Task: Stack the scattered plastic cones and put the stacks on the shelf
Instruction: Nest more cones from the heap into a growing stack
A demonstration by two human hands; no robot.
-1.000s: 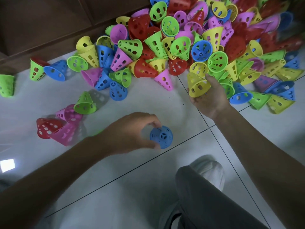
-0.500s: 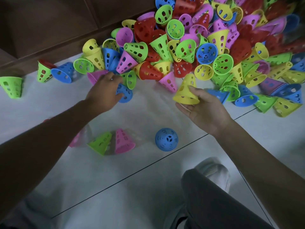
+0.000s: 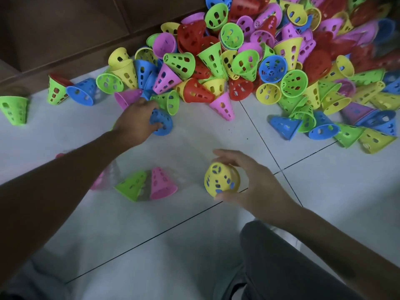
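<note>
A big heap of perforated plastic cones (image 3: 270, 61) in green, yellow, blue, red and pink covers the far right of the tiled floor. My left hand (image 3: 136, 122) reaches to the heap's near edge and grips a blue cone (image 3: 163, 124) lying on its side. My right hand (image 3: 249, 182) holds a yellow cone (image 3: 220, 179) upright on the floor; blue shows through its holes, so it sits over the blue cone that stood there. A green cone (image 3: 132, 187) and a pink cone (image 3: 161, 185) lie between my arms.
A dark wooden cabinet base (image 3: 65, 40) runs along the back. Stray cones lie at the left: a green one (image 3: 15, 109), and a green one (image 3: 55, 89) beside a blue one (image 3: 83, 92). My knee in dark trousers (image 3: 281, 263) is at the bottom.
My right hand carried the yellow cone from the heap down and set it over the standing blue cone. My left hand left that blue cone, reached the heap and took hold of another blue cone.
</note>
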